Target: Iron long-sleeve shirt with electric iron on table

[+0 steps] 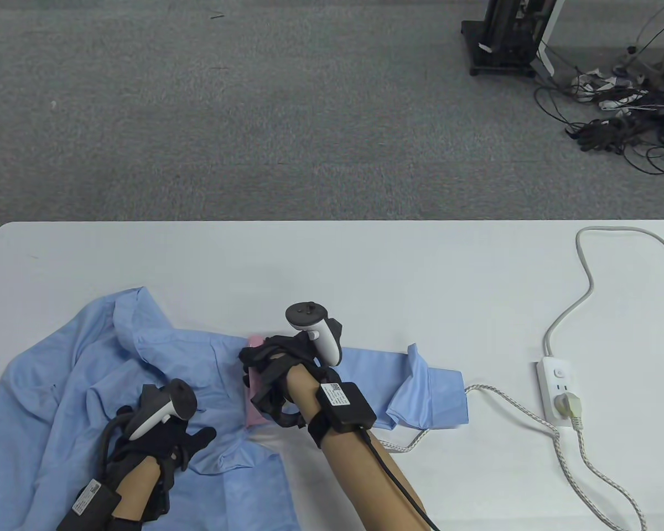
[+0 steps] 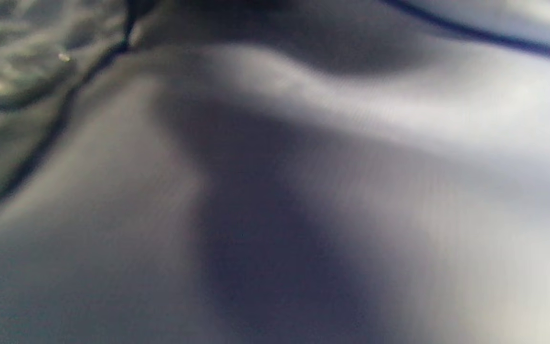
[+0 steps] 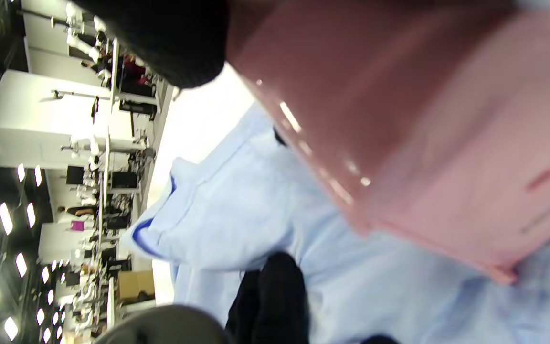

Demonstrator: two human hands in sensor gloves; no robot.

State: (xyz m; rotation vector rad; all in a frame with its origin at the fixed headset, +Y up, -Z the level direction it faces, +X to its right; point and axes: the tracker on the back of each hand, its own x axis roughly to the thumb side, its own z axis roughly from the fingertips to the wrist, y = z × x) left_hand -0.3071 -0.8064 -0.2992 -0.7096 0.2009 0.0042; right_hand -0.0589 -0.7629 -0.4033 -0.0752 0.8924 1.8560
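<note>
A light blue long-sleeve shirt point(image 1: 55, 387) lies rumpled over the near left of the white table point(image 1: 365, 265), one sleeve point(image 1: 420, 392) stretched to the right. My right hand point(image 1: 271, 370) grips the handle of a pink electric iron point(image 1: 253, 412) standing on the shirt near its middle; the iron point(image 3: 423, 143) fills the right wrist view above the blue cloth point(image 3: 256, 210). My left hand point(image 1: 166, 437) rests on the shirt just left of the iron, thumb spread. The left wrist view holds only blurred cloth point(image 2: 275, 191) up close.
The iron's braided cord point(image 1: 509, 398) runs right to a white power strip point(image 1: 559, 390), whose grey cable point(image 1: 586, 276) loops to the table's far right. Beyond the table are grey carpet, a black stand point(image 1: 501, 38) and tangled cables point(image 1: 625, 116).
</note>
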